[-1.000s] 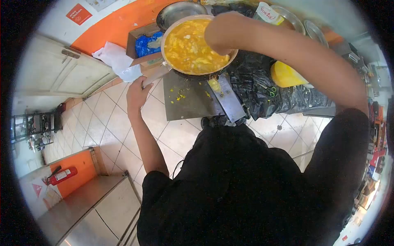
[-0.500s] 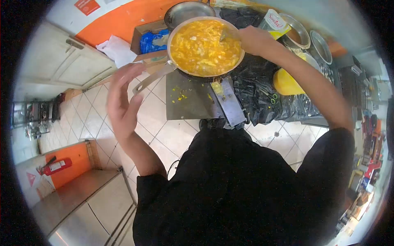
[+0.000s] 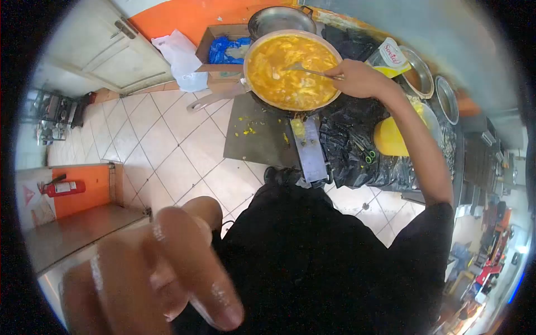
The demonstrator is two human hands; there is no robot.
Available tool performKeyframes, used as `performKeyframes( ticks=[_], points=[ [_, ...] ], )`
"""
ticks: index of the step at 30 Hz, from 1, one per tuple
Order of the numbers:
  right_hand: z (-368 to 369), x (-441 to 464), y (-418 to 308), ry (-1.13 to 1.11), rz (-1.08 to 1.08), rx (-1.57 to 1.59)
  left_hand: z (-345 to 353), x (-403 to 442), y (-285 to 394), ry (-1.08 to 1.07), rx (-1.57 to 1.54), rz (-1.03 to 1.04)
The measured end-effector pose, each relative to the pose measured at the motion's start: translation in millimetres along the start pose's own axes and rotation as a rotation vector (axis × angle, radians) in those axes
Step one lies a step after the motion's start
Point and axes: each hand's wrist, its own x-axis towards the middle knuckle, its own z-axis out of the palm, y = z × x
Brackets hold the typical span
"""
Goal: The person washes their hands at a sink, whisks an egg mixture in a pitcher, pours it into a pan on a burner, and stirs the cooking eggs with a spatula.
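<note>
My right hand (image 3: 362, 78) is closed around the handle of a metal fork (image 3: 315, 72). The fork's head dips into a yellow, runny egg mixture (image 3: 279, 84) with pale lumps. This mixture fills a wide frying pan (image 3: 246, 66) on the stove, its long handle (image 3: 215, 99) sticking out to the left. Large and close to the camera at the lower left is my left hand (image 3: 162, 268), fingers bent but apart. I see nothing in it, and it is well away from the pan.
Behind the pan stands another metal pan (image 3: 282, 21); left of it, a cardboard box (image 3: 205, 49) holds blue plastic. On black plastic at the right are green-handled scissors (image 3: 367, 153), a yellow container (image 3: 389, 138) and metal bowls (image 3: 446, 100). A fire extinguisher (image 3: 66, 187) hangs at the left.
My left hand has left the area beside the pan handle and come down close to the camera. The fork has shifted toward the pan's middle, showing more of its handle. The view has shifted slightly.
</note>
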Motion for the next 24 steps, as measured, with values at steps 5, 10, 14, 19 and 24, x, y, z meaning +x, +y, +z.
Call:
performKeyframes(
  ticks=[5, 10, 14, 19, 24],
  points=[
    [-39.7, -53.0, -12.0, -0.103, -0.080, -0.044, 23.7, 0.4, -4.6, 0.009, 0.050, -0.008],
    [-46.6, -71.2, -9.7, -0.323, -0.082, -0.142, 60.1, 7.6, 0.0, 0.022, 0.140, -0.022],
    [-13.5, -50.3, -5.5, -0.314, -0.332, -0.225, 83.2, 11.7, -4.9, 0.054, 0.371, -0.180],
    [38.5, -44.3, -31.0, -0.025, -0.285, -0.115, 78.6, -8.1, -34.0, 0.210, 0.960, -0.526],
    [55.4, -34.2, -54.2, 0.089, -0.126, -0.047, 31.1, -35.8, -49.5, 0.062, 1.176, -0.823]
  ],
)
